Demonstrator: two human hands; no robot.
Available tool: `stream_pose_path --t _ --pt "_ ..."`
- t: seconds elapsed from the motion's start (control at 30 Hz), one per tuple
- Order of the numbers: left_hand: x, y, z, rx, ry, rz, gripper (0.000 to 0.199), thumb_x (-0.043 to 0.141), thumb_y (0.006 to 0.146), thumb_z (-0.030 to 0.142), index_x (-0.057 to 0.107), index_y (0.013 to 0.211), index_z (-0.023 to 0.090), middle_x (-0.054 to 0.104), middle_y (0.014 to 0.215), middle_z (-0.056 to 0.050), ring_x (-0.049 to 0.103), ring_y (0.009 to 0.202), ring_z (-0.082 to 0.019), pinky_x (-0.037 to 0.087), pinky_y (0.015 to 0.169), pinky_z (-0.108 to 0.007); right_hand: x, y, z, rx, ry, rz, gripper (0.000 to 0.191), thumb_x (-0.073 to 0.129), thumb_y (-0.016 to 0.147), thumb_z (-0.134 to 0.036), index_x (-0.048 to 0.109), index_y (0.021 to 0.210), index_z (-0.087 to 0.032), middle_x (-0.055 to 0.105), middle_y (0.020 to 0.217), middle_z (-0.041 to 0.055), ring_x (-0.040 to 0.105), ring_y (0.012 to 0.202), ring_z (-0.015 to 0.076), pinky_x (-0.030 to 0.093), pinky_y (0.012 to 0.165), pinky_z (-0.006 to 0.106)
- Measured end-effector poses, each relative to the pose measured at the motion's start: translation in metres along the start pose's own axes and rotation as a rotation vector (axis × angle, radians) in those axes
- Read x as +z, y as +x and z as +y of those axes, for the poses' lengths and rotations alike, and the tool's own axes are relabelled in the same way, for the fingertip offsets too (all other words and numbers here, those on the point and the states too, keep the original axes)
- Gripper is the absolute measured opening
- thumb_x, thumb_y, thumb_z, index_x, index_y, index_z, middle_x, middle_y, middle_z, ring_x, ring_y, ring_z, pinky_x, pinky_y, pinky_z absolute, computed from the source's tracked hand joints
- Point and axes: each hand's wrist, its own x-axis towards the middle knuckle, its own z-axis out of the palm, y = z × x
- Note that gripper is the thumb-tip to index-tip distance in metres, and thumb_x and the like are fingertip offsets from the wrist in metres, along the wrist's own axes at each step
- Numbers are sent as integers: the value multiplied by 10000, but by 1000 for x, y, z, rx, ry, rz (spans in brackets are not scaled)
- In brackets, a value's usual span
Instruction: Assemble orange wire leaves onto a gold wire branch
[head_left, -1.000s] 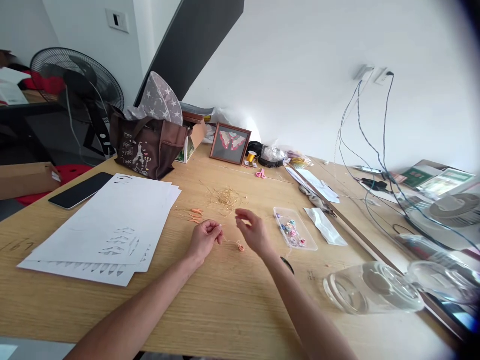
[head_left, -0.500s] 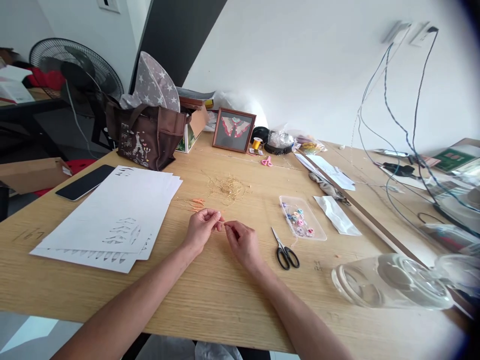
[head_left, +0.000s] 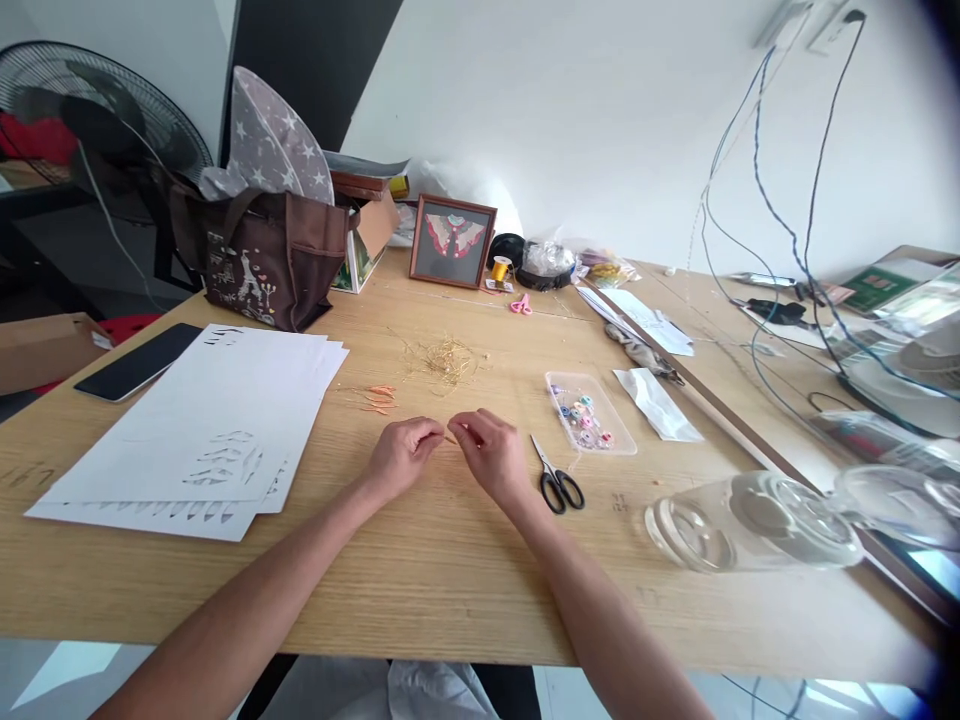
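Observation:
My left hand (head_left: 405, 456) and my right hand (head_left: 491, 455) meet above the wooden table, fingertips pinched close together. Between them shows a thin orange piece (head_left: 451, 439), tiny and partly covered by the fingers. Just beyond my left hand lie several slim orange pieces (head_left: 381, 399) with fine wire-like tails. Farther back is a loose tangle of gold wire (head_left: 446, 362). Black-handled scissors (head_left: 556, 480) rest shut to the right of my right hand, beside a clear plastic tray (head_left: 616, 428) of small coloured spools.
White paper sheets (head_left: 161, 430) with leaf-like drawings lie left, partly over a dark tablet (head_left: 135, 362). A glass jar (head_left: 750, 520) lies on its side at right. Behind stand a brown bag (head_left: 259, 260), a framed picture (head_left: 453, 240) and pink scissors (head_left: 520, 304).
The view has shifted, so the table's things sit further left and slightly higher. My left fingers have drawn in and point towards my right hand; a small gap shows between the two hands.

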Motion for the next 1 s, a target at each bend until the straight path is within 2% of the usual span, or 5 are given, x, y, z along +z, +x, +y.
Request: stream_pose_path --t 0.13,0.27,0.47,0.63,1.0 --pt "1 0 1 -44 -148 -49 125 575 737 289 640 690 194 555 582 -1 484 565 -129 378 579 -231 3 5 13 198 308 -24 226 512 814 -355 612 739 -168 460 506 -33 421 445 89 340 450 200" --pt "0 2 1 -111 -277 -19 161 567 743 325 613 703 176 563 604 0 508 584 -125 415 614 -238 8 5 17 253 401 -90 250 516 797 -383 609 739 -158 407 481 -49 359 417 72 280 401 190" --pt "-1 5 -1 -206 -397 97 174 595 717 322 581 667 156 560 570 10 499 552 -102 414 603 -228 12 -1 8 116 302 -119 232 507 815 -319 637 713 -156 477 525 -27 390 467 78 299 451 196" --pt "-1 5 -8 -198 -293 134 163 601 706 301 576 635 156 536 545 18 468 512 -96 385 540 -212 9 -4 2 -21 158 -102 212 467 852 -264 643 778 -172 596 670 22 515 589 112 373 561 211" --pt "5 0 -5 -95 -155 -114 122 595 713 283 655 667 188 578 590 -4 487 565 -131 376 561 -229 3 5 19 56 174 -52 193 473 852 -286 616 780 -179 610 721 26 553 639 125 404 585 209"
